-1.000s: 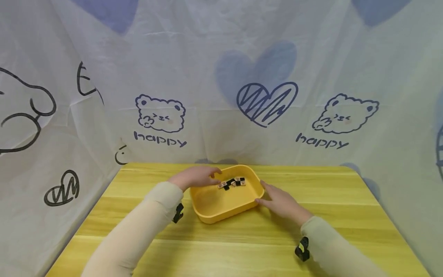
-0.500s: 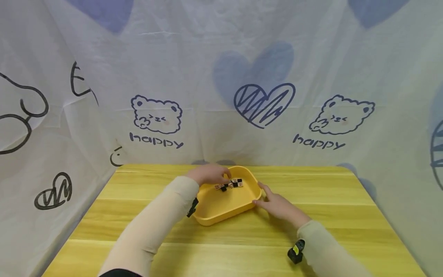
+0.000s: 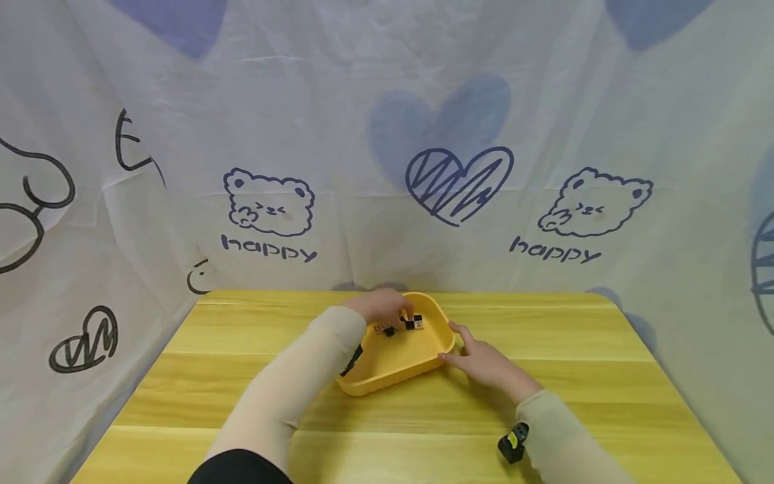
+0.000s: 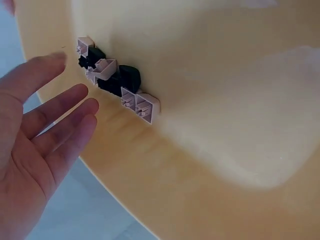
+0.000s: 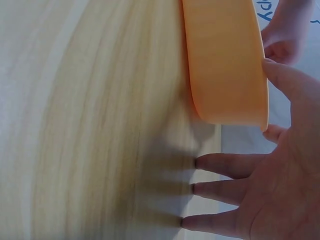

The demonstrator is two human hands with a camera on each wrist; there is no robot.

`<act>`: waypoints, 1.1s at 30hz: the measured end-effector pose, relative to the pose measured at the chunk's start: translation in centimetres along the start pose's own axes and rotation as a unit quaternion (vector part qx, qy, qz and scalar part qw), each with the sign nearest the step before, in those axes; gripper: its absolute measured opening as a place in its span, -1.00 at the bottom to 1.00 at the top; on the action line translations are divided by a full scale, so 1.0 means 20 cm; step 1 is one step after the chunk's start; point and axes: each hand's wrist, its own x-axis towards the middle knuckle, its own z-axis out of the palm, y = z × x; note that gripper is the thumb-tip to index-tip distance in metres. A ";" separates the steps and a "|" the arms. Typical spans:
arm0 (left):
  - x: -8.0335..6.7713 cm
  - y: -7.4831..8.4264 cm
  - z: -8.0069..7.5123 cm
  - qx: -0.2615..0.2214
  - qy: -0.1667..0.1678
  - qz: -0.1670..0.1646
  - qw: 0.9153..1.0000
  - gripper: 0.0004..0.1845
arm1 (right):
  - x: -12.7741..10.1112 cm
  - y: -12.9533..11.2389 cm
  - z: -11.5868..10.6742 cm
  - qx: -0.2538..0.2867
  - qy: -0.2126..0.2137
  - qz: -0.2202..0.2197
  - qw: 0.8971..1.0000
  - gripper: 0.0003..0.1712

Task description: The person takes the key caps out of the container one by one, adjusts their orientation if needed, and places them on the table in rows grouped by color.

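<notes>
A yellow plastic tray sits at the far middle of a wooden table. Several small black and beige keycaps lie in a cluster in its far corner. My left hand reaches into the tray from the left; in the left wrist view its fingers are straight and spread, just short of the keycaps, holding nothing. My right hand lies flat on the table at the tray's right side. Its thumb touches the tray's outer wall, and its fingers are straight on the wood.
A white cloth backdrop printed with bears and hearts hangs right behind the table and wraps round both sides. A small black and yellow device is strapped at my right wrist.
My left hand has moved right, deeper into the tray and over part of the keycap cluster. The right hand has stayed against the tray's right side.
</notes>
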 end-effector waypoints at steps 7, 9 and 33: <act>0.05 0.02 0.02 0.056 -0.016 0.003 0.998 -0.67 | 0.00 0.01 0.00 -0.003 0.005 -0.005 1.000 -0.06; 0.06 0.02 0.02 0.064 -0.023 0.000 0.998 -0.68 | 0.00 0.02 0.01 -0.004 0.004 -0.005 1.000 -0.05; 0.15 0.01 0.07 0.133 -0.015 0.029 0.991 -0.72 | 0.01 0.00 0.04 -0.010 0.026 0.010 1.000 -0.03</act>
